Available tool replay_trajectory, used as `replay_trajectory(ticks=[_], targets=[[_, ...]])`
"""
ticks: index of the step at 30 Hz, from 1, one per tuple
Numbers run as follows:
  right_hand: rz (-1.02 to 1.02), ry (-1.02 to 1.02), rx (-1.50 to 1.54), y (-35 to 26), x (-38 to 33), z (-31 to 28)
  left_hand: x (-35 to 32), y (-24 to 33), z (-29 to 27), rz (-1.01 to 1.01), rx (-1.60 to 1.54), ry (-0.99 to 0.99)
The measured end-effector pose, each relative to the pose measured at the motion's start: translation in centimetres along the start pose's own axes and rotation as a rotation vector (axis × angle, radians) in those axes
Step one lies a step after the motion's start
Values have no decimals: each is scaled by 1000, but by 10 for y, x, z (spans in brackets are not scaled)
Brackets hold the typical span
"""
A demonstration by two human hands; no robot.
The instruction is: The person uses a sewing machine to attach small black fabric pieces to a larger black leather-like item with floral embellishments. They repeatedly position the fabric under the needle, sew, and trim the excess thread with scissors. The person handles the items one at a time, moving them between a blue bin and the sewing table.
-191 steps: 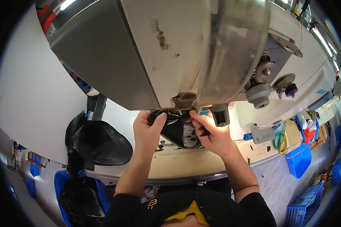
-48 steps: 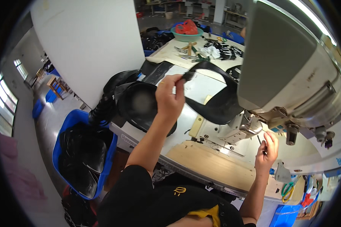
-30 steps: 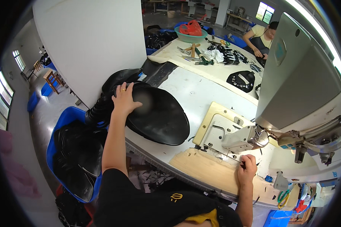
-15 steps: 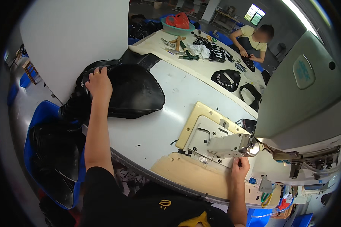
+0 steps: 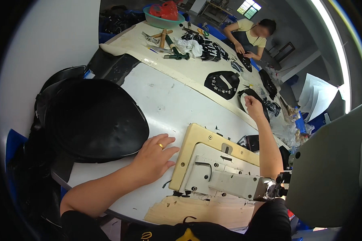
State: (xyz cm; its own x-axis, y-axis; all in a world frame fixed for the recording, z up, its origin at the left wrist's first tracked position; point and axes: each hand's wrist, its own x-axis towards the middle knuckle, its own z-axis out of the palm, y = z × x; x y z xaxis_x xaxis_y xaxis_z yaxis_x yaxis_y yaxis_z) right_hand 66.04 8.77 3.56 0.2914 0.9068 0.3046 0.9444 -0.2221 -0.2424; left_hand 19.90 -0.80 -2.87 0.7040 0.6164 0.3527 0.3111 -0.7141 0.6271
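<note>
My left hand [image 5: 156, 158], a ring on one finger, is open with fingers spread over the white tabletop. It is beside the lower right edge of a large, rounded black leather-like bag piece [image 5: 96, 120]. Across the table, my right hand [image 5: 254, 107] is closed over a black panel [image 5: 264, 109] with a pale patch; what its fingertips pinch is hidden. To the left of that panel lies another black panel [image 5: 221, 89] with small light flower decorations and a white strip.
A sewing machine head [image 5: 330, 168] stands at right, its arm over a cream-framed plate [image 5: 182, 164]. Hammers [image 5: 163, 38], white cloth and black straps lie on the far table beside a green basin [image 5: 151, 18]. A co-worker [image 5: 249, 36] handles a black piece there.
My left hand has left the black bag piece and moved right, down toward the machine plate. My right hand has gone from beside the machine's arm to the far panel. The view has shifted.
</note>
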Motion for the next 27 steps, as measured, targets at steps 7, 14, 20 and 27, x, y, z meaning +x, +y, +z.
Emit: replay_trajectory(ticks=[7, 14, 20, 27], targets=[[40, -183, -200, 70, 34, 19, -7, 21, -5, -37, -114, -254], [266, -433, -36, 91, 49, 60, -8, 20, -12, 3, -124, -249], [329, -396, -57, 53, 41, 40, -9, 22, -10, 1, -112, -234], [424, -576, -158, 68, 54, 55, -12, 23, -4, 40, -54, -211]])
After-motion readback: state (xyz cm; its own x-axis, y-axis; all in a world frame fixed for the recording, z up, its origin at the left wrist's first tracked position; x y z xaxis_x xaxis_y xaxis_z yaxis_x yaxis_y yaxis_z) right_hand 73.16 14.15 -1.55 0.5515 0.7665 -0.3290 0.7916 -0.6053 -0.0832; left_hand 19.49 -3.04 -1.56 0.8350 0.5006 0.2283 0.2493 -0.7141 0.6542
